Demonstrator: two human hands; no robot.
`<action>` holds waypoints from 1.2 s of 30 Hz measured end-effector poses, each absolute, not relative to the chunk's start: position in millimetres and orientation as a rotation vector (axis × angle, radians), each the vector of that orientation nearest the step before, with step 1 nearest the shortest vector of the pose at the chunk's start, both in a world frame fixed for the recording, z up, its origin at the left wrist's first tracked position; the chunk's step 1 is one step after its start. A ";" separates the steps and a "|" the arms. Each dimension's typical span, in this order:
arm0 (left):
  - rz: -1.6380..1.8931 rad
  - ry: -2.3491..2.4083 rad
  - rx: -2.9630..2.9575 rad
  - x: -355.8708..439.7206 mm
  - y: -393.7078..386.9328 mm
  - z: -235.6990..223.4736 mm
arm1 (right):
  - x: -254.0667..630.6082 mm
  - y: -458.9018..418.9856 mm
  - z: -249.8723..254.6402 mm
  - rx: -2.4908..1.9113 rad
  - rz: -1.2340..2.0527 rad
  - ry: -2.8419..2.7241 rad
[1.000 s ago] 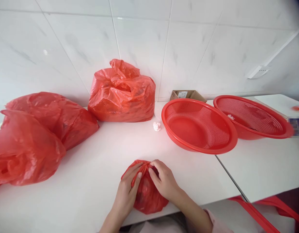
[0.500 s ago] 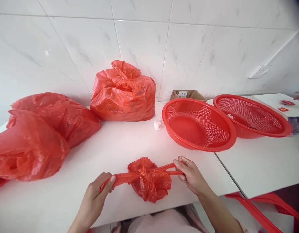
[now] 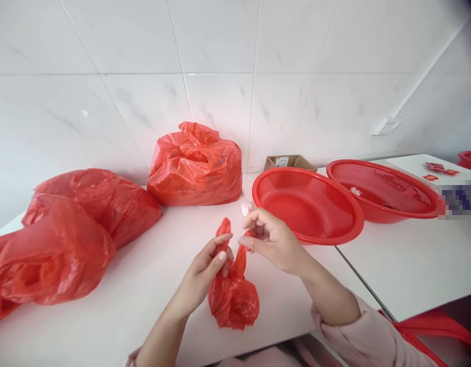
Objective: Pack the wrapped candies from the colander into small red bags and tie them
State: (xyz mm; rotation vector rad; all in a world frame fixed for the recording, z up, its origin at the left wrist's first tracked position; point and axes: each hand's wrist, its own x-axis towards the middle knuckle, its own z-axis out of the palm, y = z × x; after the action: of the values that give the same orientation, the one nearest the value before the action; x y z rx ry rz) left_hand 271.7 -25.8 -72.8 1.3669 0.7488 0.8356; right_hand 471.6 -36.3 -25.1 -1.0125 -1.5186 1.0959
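Observation:
A small red plastic bag [image 3: 235, 304] with bunched contents rests on the white table [image 3: 143, 290] in front of me. Its two handle ends stick up from the middle. My left hand [image 3: 206, 265] pinches one handle between thumb and fingers, the tip poking out above. The other handle is gripped by my right hand [image 3: 271, 239], whose fingers curl over its end. Both hands are close together above the bag, and the knot area is partly hidden by my left fingers.
Two large filled red bags, one by the wall [image 3: 195, 168] and one at left [image 3: 78, 234], flank the work spot. A red colander [image 3: 307, 204] and another red colander [image 3: 384, 188] stand at right. Behind them is a cardboard box [image 3: 291, 161]; crumpled white paper [image 3: 246, 208] lies nearby.
My hands have come together from a wide pull and risen above the small bag. Its handles, stretched out sideways before, now point upward. The view has tilted up slightly.

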 end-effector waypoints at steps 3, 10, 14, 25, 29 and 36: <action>0.652 0.671 1.457 284.6 -20.6 -67.5 | 455.1 -19.0 -23.0 -0.963 1.077 -1.602; 0.649 0.866 1.393 283.1 -10.1 -70.3 | 444.8 -14.1 -49.3 -1.111 0.841 -1.724; 0.756 0.912 1.378 281.8 -0.1 -74.3 | 455.9 -14.8 -61.8 -1.132 0.959 -1.694; 0.882 0.789 1.619 264.5 14.7 -67.3 | 460.9 -72.3 -63.6 -1.185 1.121 -1.230; 0.905 0.781 1.834 256.4 17.6 -64.4 | 472.8 -69.2 -76.6 -1.377 1.000 -1.413; 0.778 0.730 1.677 266.7 6.6 -60.8 | 475.4 -37.4 -66.5 -1.150 0.815 -1.732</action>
State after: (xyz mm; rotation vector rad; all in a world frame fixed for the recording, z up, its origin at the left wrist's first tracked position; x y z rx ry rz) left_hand 266.7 6.6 -60.8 1.6770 0.7299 0.7779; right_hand 475.4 -37.4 -66.5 -1.1496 -1.7321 0.8153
